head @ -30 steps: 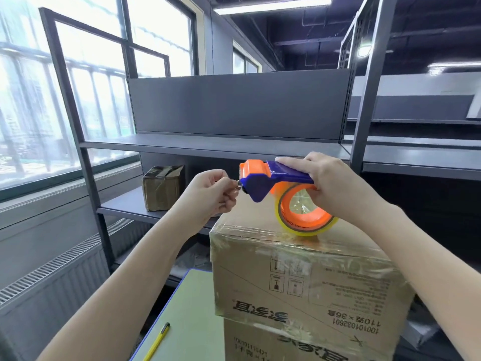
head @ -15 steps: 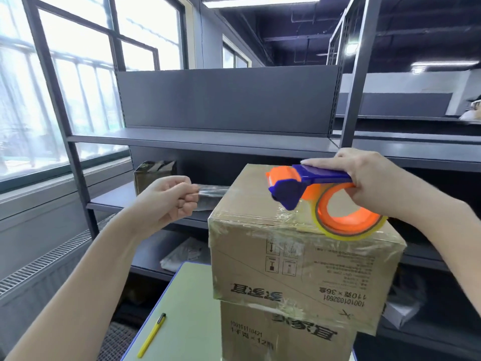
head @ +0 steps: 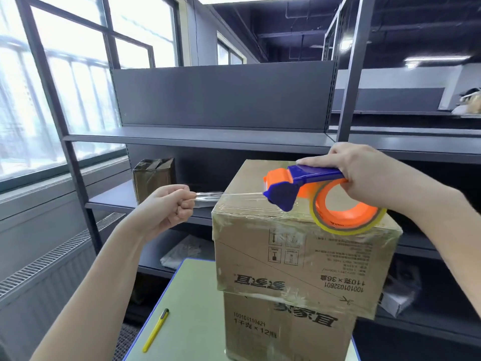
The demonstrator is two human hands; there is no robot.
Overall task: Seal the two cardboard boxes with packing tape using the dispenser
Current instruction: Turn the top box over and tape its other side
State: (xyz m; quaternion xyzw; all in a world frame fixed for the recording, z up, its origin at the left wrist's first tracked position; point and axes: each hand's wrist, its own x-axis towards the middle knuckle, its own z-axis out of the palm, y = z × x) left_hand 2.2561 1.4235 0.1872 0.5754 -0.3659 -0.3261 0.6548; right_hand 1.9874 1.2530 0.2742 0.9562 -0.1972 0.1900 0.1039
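Pinching one tape strip (head: 208, 198), left hand (head: 166, 209); right hand (head: 364, 175) grips one dispenser (head: 307, 186) above two stacked boxes (head: 299, 256).

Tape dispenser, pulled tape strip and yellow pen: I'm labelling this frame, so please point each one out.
tape dispenser (head: 312, 175): head view, on its blue handle.
pulled tape strip (head: 208, 198): head view, on the clear stretch beside the left hand's fingers.
yellow pen (head: 155, 330): head view, mid-barrel, on the green tabletop.

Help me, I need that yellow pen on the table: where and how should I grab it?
Pinch the pen mid-barrel from above, fingers on its two long sides. It lies flat on the table, slanted, dark tip away from you, with bare surface all around.
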